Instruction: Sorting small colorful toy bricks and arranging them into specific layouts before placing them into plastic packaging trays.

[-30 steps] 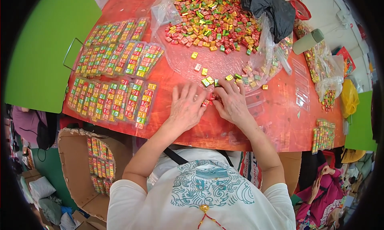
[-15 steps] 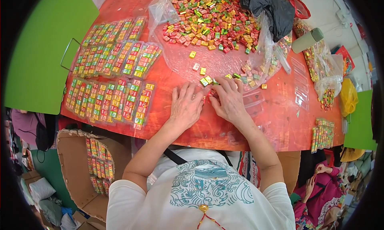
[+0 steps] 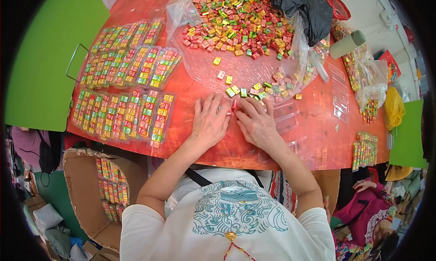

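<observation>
My left hand (image 3: 210, 121) rests low over the red table with its fingers bent forward. Its fingertips press at small red boxes (image 3: 234, 106) in the gap between my hands. Facing it, my right hand (image 3: 257, 124) has curled fingers and touches the same red boxes from the other side; the fingers partly hide them. Just beyond my fingertips lie loose yellow and green boxes (image 3: 233, 91). Clear plastic trays (image 3: 285, 113) lie to the right of my right hand.
A big heap of small coloured boxes (image 3: 240, 22) sits on clear plastic at the back. Filled trays (image 3: 122, 113) stand in rows at left. A black bag (image 3: 304, 13), a green bottle (image 3: 347, 44) and a cardboard box (image 3: 81, 188) are around. Another person (image 3: 363, 211) is at lower right.
My right hand has drawn back slightly toward me and to the left, closer to my left hand. More yellow and green boxes now show beyond its fingers.
</observation>
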Demonstrator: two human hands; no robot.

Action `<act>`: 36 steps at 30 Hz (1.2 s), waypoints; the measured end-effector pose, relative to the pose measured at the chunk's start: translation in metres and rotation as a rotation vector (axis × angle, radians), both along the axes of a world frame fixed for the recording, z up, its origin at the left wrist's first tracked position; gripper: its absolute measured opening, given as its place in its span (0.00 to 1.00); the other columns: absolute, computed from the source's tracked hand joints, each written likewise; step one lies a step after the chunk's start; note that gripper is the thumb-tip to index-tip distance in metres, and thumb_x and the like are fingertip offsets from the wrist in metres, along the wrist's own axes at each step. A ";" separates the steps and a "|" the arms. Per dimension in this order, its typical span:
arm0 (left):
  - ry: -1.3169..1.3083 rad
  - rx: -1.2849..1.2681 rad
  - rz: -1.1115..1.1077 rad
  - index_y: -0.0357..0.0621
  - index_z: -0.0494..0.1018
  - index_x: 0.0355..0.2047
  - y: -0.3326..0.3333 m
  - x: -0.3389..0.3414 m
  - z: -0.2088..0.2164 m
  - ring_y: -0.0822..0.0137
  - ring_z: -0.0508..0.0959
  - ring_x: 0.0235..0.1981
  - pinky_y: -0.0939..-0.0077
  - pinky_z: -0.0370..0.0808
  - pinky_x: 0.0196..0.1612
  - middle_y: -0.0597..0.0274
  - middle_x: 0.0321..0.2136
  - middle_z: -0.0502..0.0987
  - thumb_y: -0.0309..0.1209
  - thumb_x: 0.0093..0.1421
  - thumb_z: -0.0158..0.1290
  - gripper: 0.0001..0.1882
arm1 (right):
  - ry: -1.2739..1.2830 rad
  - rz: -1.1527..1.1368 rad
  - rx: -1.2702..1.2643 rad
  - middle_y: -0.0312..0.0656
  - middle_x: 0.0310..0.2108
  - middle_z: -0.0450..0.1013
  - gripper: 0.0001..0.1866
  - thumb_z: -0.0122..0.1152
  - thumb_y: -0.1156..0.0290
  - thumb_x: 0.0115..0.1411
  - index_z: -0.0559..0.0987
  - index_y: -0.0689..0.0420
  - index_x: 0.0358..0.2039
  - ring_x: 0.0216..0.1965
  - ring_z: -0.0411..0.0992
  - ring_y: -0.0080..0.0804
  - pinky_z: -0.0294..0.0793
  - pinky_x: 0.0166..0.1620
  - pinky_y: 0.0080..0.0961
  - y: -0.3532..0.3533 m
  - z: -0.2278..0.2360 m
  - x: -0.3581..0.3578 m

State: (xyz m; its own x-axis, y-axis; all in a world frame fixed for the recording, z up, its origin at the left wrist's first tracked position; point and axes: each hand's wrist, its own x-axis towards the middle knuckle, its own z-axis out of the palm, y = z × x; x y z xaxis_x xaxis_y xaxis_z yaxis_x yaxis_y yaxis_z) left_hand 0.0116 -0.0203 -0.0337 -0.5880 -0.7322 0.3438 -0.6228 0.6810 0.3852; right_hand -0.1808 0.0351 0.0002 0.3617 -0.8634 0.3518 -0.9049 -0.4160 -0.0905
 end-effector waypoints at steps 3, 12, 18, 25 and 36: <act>0.002 -0.026 0.009 0.44 0.71 0.54 0.000 -0.001 -0.001 0.45 0.63 0.64 0.35 0.59 0.61 0.45 0.59 0.67 0.34 0.61 0.56 0.21 | 0.045 0.003 -0.010 0.43 0.58 0.70 0.15 0.66 0.68 0.53 0.81 0.53 0.43 0.63 0.64 0.40 0.50 0.67 0.51 0.013 0.003 0.001; 0.030 -0.032 0.011 0.43 0.72 0.50 -0.001 -0.002 -0.003 0.46 0.64 0.63 0.37 0.59 0.61 0.47 0.57 0.69 0.35 0.61 0.56 0.19 | -0.121 0.244 0.331 0.45 0.54 0.71 0.09 0.67 0.67 0.53 0.77 0.55 0.32 0.60 0.66 0.44 0.57 0.63 0.54 0.090 0.034 0.011; 0.061 -0.037 0.033 0.42 0.72 0.50 -0.001 0.000 -0.002 0.46 0.64 0.62 0.38 0.59 0.61 0.47 0.57 0.69 0.34 0.60 0.56 0.18 | -0.143 0.028 0.122 0.44 0.50 0.72 0.10 0.67 0.68 0.55 0.78 0.54 0.37 0.55 0.68 0.43 0.58 0.61 0.48 0.034 0.035 0.015; 0.101 -0.016 0.058 0.39 0.71 0.50 -0.002 0.000 -0.005 0.45 0.64 0.63 0.42 0.59 0.62 0.45 0.57 0.69 0.33 0.59 0.56 0.19 | -0.059 -0.110 0.003 0.41 0.52 0.71 0.16 0.67 0.69 0.55 0.80 0.51 0.45 0.55 0.69 0.40 0.56 0.62 0.46 -0.029 0.012 0.017; 0.087 0.031 0.046 0.39 0.71 0.50 -0.003 0.002 0.000 0.43 0.64 0.63 0.41 0.59 0.64 0.45 0.58 0.69 0.32 0.60 0.56 0.19 | -0.051 -0.170 -0.014 0.40 0.53 0.71 0.18 0.66 0.68 0.55 0.80 0.50 0.48 0.58 0.67 0.39 0.54 0.63 0.46 -0.018 0.002 0.012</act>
